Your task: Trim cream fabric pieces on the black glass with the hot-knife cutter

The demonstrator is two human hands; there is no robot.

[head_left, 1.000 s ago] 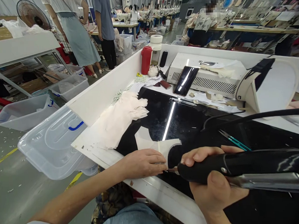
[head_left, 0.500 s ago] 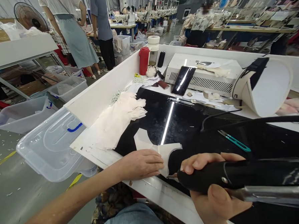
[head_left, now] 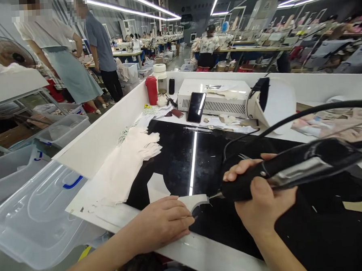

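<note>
Fabric piece [head_left: 194, 201], small and white, lies on the black glossy worktop [head_left: 176, 160], its near end pinned flat under the left hand [head_left: 163, 221], whose fingers [head_left: 181, 218] are stretched out and pressed down. Just beyond those fingers the metal tip of the black cutting tool [head_left: 292, 168] meets the piece's edge; the right hand [head_left: 260, 196] is wrapped tight around its handle. Past the left hand sits a stack of pale cloth [head_left: 124, 162]; farther off, a red bottle [head_left: 151, 90].

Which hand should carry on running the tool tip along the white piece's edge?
Right. The right hand grips the black corded tool, its tip at the white fabric piece. The left hand lies flat on that piece, pinning it.
</note>
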